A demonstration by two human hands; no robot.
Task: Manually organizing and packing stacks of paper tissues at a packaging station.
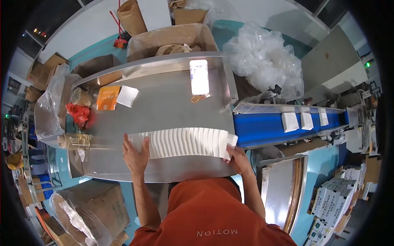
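A long row of white packets (184, 142), stood on edge and pressed close together, lies across the front of the steel table. My left hand (136, 156) is at the row's left end, fingers stretched and apart, the thumb against the near side of the packets. At the right end my right hand (238, 159) grips a white packet (232, 140) that sticks out past the rest, tilted from the row. Some of that hand's fingertips are hidden behind the packet. Beyond the row is the bare steel tabletop (160, 108).
Right of the table, a blue conveyor belt (262, 133) carries 3 white packets (306, 121). A lit phone (199, 78) lies at the back. Further left are an orange packet (108, 98), a white square (127, 96), a red plastic bag (78, 114) and a tape roll (81, 97).
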